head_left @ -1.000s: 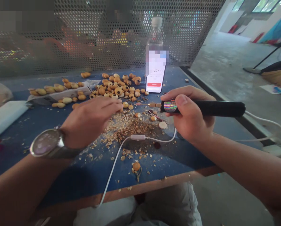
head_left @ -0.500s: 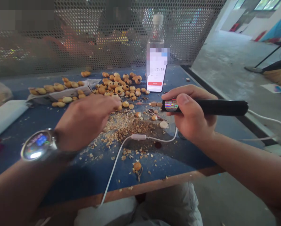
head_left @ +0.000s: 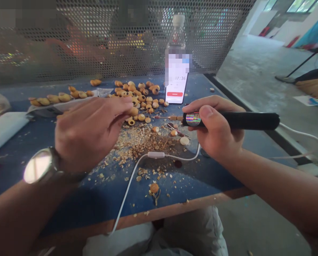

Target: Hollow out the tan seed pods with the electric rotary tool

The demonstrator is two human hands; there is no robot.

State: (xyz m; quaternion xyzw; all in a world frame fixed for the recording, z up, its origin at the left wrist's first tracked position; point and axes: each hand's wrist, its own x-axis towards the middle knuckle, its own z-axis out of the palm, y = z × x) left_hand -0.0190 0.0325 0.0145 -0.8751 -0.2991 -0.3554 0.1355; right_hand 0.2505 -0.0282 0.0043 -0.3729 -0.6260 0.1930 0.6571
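My right hand (head_left: 217, 129) is wrapped round a black pen-shaped electric rotary tool (head_left: 255, 121). A brass chuck with a thin bit sticks out of the tool, pointing left. My left hand (head_left: 91, 129), wearing a watch (head_left: 38, 165) at the wrist, is closed at the front edge of a pile of small gourds (head_left: 141, 97). Under its fingertips is a small tan gourd (head_left: 132, 111), which they seem to pinch; the thumb is mostly hidden. Many gourds in the pile have round dark holes. A holed gourd (head_left: 131, 122) lies just below the fingertips.
A lit phone (head_left: 176, 89) leans against a clear bottle (head_left: 178, 39). Chips (head_left: 140, 145) litter the blue table, and a white cord with an inline switch (head_left: 156, 155) crosses it. More gourds (head_left: 63, 97) line a paper tray at left. A perforated metal screen (head_left: 95, 42) stands behind.
My left hand has drawn slightly left and turned, uncovering a holed gourd below its fingertips. My right hand and the rotary tool stay almost where they were.
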